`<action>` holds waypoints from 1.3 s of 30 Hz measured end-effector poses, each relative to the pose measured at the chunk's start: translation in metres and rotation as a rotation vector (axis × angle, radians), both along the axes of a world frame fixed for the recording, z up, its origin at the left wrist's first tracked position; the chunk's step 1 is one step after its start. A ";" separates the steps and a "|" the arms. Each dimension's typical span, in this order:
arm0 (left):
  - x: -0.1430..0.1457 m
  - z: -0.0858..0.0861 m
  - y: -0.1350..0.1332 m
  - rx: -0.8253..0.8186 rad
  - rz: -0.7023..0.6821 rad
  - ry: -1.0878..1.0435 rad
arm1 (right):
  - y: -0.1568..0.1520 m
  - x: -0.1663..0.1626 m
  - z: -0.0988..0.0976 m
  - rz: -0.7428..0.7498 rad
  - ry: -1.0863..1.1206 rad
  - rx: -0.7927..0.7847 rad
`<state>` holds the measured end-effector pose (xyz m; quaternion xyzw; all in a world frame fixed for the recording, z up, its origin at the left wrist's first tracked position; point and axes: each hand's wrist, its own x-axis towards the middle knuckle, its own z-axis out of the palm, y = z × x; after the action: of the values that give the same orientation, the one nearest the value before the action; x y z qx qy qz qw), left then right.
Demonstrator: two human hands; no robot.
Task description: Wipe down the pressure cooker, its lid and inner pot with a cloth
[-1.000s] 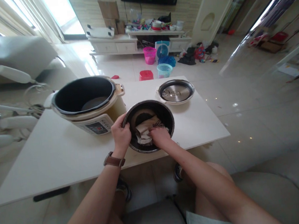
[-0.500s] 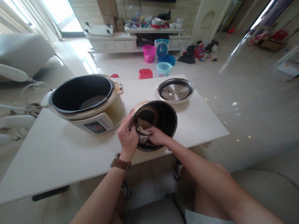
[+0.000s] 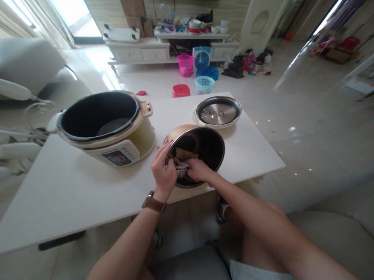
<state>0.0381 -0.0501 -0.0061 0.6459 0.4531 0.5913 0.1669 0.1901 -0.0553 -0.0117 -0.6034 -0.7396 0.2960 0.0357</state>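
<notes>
A dark inner pot with a bronze outside stands tilted toward me on the white table. My left hand, with a brown watch on the wrist, grips the pot's near left rim. My right hand is inside the pot, closed on a crumpled pale cloth pressed against the inner wall. Behind and to the left sits the cream rice cooker body, open and without its pot.
A round metal lid lies on the table's far right. Beyond the table are pink, red and blue baskets on the tiled floor and a cluttered TV cabinet. A white fan stands at left. My knees and a grey sofa are below.
The pot was flat on the table a second ago; it has been tipped up toward me and shifted slightly right. The cloth has bunched up under my right hand, lower on the near wall.
</notes>
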 end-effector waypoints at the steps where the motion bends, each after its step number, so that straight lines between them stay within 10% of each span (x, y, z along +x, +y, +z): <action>1: 0.001 -0.001 -0.002 0.002 0.017 -0.004 | 0.000 -0.003 -0.001 -0.025 0.056 0.003; 21: -0.041 0.016 0.023 -0.117 -0.092 -0.065 | -0.006 -0.013 -0.004 0.086 -0.377 0.178; 32: -0.009 0.010 -0.006 0.000 -0.080 0.003 | 0.002 -0.039 -0.026 -0.383 0.596 -0.018; 35: -0.010 0.009 -0.003 -0.020 -0.079 0.018 | 0.005 -0.031 -0.021 -0.252 0.580 -0.007; 39: -0.017 0.011 0.005 -0.040 -0.070 0.000 | 0.004 -0.006 -0.002 0.024 0.037 0.027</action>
<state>0.0213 -0.0452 0.0053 0.6579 0.4418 0.5759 0.2006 0.1843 -0.0509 -0.0137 -0.5885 -0.7498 0.2975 0.0540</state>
